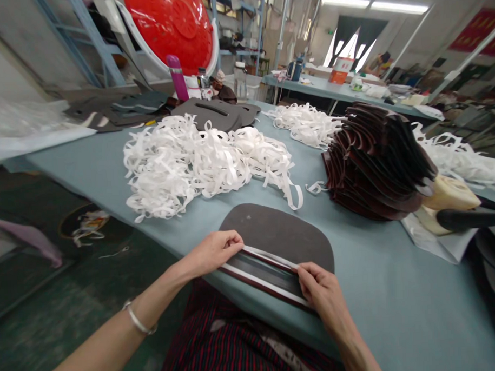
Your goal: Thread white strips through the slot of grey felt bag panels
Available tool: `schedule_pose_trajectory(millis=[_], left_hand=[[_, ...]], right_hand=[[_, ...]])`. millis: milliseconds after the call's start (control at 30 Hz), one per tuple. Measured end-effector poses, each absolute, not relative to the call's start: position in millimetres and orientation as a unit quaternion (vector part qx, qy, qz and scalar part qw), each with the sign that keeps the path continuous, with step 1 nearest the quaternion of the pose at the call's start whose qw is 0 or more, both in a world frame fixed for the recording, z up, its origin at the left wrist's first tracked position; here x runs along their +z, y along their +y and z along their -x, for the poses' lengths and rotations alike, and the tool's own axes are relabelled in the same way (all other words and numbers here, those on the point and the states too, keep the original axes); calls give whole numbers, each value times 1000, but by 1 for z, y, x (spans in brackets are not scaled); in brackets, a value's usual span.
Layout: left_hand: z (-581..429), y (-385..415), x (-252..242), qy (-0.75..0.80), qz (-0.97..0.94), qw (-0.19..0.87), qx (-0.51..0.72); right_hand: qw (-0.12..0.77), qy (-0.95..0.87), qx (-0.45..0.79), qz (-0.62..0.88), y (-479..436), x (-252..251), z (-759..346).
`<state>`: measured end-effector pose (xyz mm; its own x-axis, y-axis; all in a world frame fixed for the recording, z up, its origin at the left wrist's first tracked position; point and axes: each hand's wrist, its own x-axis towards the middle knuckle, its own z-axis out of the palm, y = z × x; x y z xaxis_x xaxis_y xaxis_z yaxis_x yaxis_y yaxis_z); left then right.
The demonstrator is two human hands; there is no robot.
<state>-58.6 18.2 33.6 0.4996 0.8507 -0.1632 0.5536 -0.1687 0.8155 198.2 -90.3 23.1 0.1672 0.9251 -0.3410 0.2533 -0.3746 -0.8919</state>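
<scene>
My left hand (221, 248) is closed in a pinch on the left end of a narrow white tape strip (270, 256). At its right end my right hand (319, 284) pinches the same strip, which runs fairly straight between the two. Under the hands lies a dark leather-like strip (271, 278) with a reddish-brown edge, near the table's front edge. White tape also lines its near long side. Just behind it, a dark grey rounded panel (283, 230) rests flat on the table, partly covered by the strip and my hands. The fingertips hide the tape's ends.
Loose white tape (214, 159) is heaped behind the panel. To the right stands a tall stack of dark brown pieces (372, 165), beside a yellowish block (453, 197). Dark grey panels (212, 115), a purple bottle (178, 78) and a red round object (173, 31) are farther back.
</scene>
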Motion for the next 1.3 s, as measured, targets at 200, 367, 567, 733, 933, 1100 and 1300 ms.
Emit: schedule_pose_trajectory(millis=[200, 367, 567, 733, 933, 1100, 1300], left_hand=[[61, 33, 38, 495, -735, 429, 175], [72, 9, 45, 517, -748, 385, 160], [76, -1, 38, 573, -724, 355, 146], [75, 4, 37, 595, -713, 342, 143], [75, 9, 30, 619, -701, 326, 141], [76, 12, 27, 626, -696, 325, 135], [74, 15, 25, 641, -697, 303, 113]], right_hand=[[368, -430, 537, 625, -78, 26, -201], [280, -514, 386, 713, -104, 27, -213], [248, -546, 331, 728, -119, 19, -215], [250, -533, 318, 743, -116, 19, -213], [256, -515, 313, 756, -115, 17, -212], [251, -510, 320, 757, -116, 14, -213], [237, -498, 334, 764, -115, 10, -214]])
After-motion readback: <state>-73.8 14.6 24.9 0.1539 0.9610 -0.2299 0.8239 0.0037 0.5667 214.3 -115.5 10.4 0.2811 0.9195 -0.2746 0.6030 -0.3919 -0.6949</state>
